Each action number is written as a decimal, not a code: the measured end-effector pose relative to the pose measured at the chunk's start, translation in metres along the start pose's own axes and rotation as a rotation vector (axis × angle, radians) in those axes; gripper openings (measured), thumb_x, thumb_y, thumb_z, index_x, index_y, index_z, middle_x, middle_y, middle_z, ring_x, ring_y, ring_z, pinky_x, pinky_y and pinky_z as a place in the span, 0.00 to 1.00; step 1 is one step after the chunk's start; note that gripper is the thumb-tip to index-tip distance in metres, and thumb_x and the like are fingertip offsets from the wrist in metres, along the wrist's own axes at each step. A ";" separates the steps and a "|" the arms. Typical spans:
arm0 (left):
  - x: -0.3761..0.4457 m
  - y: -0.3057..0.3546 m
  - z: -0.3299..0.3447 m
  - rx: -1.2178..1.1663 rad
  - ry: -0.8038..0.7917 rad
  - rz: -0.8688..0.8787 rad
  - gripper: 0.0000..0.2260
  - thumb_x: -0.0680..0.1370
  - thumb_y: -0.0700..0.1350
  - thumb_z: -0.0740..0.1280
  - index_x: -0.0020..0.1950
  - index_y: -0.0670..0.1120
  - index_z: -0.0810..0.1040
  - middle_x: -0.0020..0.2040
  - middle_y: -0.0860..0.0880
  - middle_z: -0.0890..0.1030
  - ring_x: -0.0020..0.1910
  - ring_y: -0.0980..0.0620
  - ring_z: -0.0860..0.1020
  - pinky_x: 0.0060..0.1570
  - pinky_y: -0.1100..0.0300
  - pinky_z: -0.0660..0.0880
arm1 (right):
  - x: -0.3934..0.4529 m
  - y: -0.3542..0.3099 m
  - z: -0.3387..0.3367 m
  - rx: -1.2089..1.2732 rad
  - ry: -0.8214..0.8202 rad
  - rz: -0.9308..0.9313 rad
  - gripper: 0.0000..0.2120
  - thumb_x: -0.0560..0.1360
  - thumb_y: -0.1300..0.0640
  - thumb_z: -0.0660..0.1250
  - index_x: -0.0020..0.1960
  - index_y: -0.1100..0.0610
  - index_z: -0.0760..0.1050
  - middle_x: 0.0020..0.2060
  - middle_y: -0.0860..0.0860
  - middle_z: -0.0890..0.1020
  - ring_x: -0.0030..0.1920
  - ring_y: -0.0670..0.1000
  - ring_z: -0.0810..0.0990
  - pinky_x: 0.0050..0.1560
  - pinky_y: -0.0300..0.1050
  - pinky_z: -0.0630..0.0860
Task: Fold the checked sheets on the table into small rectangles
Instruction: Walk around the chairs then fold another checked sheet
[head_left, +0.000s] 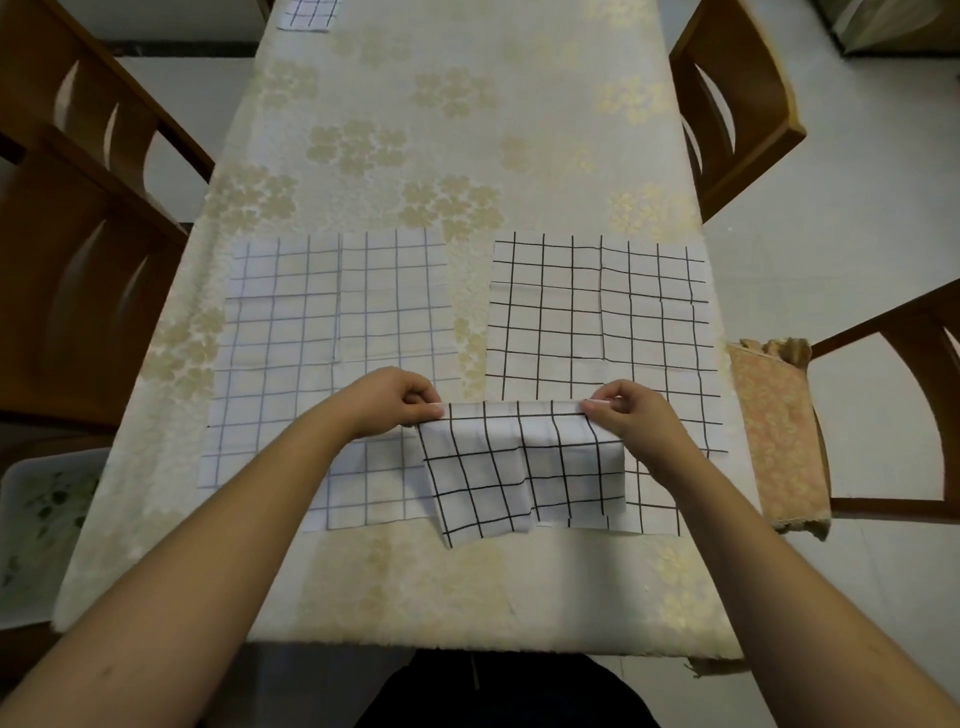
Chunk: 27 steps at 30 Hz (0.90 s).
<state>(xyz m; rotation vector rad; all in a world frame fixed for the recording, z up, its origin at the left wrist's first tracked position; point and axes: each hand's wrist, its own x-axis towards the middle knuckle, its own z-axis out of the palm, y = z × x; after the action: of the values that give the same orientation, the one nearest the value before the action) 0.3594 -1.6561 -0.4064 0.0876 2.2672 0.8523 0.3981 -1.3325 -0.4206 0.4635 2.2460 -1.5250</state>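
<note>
Both forearms are entering from the frame's bottom; my left hand (397, 400) and right hand (631, 415) fingers are pinching the black-checked sheet (519, 467) at lower centre, mid-fold. Next, I judge, aligning edges.

Black-checked sheet (519, 467) pinched at both top corners, doubled over, hanging slack and creased below the grip. Beneath and beyond, grey-checked sheet (311, 332) and second black-checked sheet (597, 312), spread flat.
</note>
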 end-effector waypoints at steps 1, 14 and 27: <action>0.007 -0.002 0.004 0.002 0.040 -0.010 0.06 0.77 0.52 0.69 0.49 0.52 0.81 0.42 0.54 0.84 0.44 0.57 0.81 0.45 0.63 0.75 | 0.005 0.000 0.000 -0.018 0.024 -0.014 0.08 0.73 0.51 0.74 0.46 0.55 0.79 0.40 0.52 0.85 0.35 0.44 0.80 0.39 0.38 0.75; 0.038 -0.024 0.043 -0.313 0.353 -0.175 0.11 0.80 0.49 0.66 0.62 0.53 0.75 0.54 0.49 0.80 0.47 0.53 0.79 0.40 0.63 0.74 | 0.026 0.010 0.036 -0.116 0.159 -0.113 0.14 0.81 0.54 0.61 0.66 0.50 0.73 0.58 0.43 0.79 0.59 0.44 0.77 0.57 0.38 0.70; 0.020 -0.020 0.070 -0.884 0.384 -0.327 0.27 0.77 0.43 0.71 0.74 0.43 0.65 0.69 0.42 0.73 0.61 0.49 0.74 0.60 0.57 0.69 | 0.004 0.023 0.092 0.393 -0.155 0.188 0.15 0.83 0.56 0.58 0.68 0.57 0.70 0.59 0.53 0.81 0.59 0.48 0.80 0.63 0.43 0.75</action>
<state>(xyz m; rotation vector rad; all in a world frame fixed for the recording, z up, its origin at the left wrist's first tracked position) 0.3924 -1.6269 -0.4678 -0.8798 1.9320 1.6926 0.4167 -1.4101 -0.4718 0.6238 1.7354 -1.8340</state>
